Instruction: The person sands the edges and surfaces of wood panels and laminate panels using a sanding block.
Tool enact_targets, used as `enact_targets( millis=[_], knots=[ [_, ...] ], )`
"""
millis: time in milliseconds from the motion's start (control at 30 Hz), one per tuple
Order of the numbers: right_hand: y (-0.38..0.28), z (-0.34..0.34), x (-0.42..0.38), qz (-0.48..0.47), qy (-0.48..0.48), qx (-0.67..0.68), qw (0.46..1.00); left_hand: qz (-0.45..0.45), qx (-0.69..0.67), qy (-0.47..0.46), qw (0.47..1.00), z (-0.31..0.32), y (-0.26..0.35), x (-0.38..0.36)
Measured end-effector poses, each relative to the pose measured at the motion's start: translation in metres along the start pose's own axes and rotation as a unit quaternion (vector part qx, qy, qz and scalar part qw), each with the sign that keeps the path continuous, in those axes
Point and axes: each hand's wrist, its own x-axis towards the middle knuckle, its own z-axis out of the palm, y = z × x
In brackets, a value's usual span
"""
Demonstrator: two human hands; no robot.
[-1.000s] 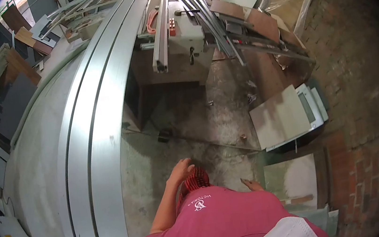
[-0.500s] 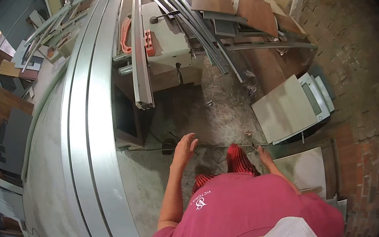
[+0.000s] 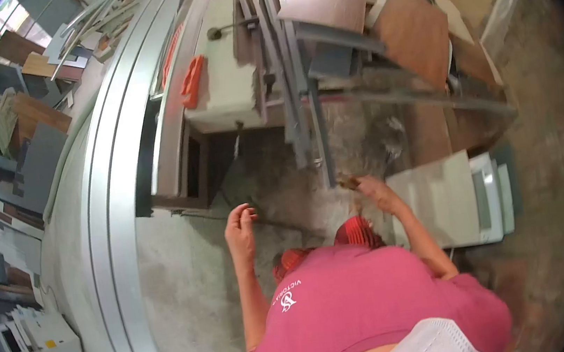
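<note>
My left hand (image 3: 240, 236) is raised over the floor left of my knees, its fingers curled together; whatever it may hold is too small to tell. On the other side, my right hand (image 3: 382, 197) is closed on a small brownish object (image 3: 348, 182) whose shape is blurred. That object is near the lower end of a grey metal profile (image 3: 321, 136). Further up, an orange-red tool or handle (image 3: 193, 81) lies on the pale bench top (image 3: 222, 63), with a dark round-headed tool (image 3: 215, 33) behind it.
Long silvery profiles (image 3: 107, 197) run along my left. Brown panels (image 3: 411, 33) are piled at the upper right, above a pale board and white appliance (image 3: 487, 196). A white machine (image 3: 38, 343) stands at the lower left. A cable (image 3: 277, 224) crosses the floor.
The view has shifted. My right hand has moved up and forward from beside my knee, with the small object. My left hand has moved left and its fingers have curled.
</note>
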Motion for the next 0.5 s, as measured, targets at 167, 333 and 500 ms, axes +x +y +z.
enact_targets(
  millis=[167, 333, 500],
  knots=[
    [-0.044, -0.142, 0.043, -0.199, -0.004, 0.043, 0.979, 0.061, -0.003, 0.064, 0.996, 0.117, 0.086, 0.032],
    [-0.026, -0.226, 0.114, -0.305, 0.131, -0.064, 0.941, 0.139, 0.105, 0.042, 0.984, 0.173, 0.122, 0.047],
    [-0.044, -0.272, 0.181, -0.283, 0.234, -0.212, 0.906, 0.257, 0.25, 0.009, 0.933, 0.215, 0.146, 0.107]
  ],
)
